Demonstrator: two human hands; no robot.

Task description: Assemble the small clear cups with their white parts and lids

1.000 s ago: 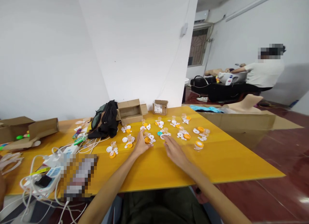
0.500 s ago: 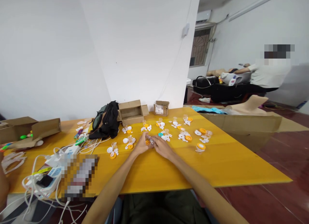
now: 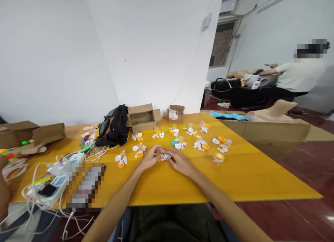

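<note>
White spotted pieces (image 3: 165, 156) lie between left hand (image 3: 149, 159) and right hand (image 3: 182, 162) (both curled)

2 bare forearms (image 3: 121, 191) cross near edge of worktop (image 3: 255, 176), converging. Left hand (image 3: 150, 159), right hand (image 3: 180, 162) close together, well in from near edge. Fingers curled inward, thumbs facing; how tightly, too small to tell.

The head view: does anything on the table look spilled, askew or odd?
Two things, mildly. Among the small parts, one disc is teal while similar ones look orange. At the left of the table, white cables lie tangled and droop past the front edge. No spill or breakage shows clearly.
</note>
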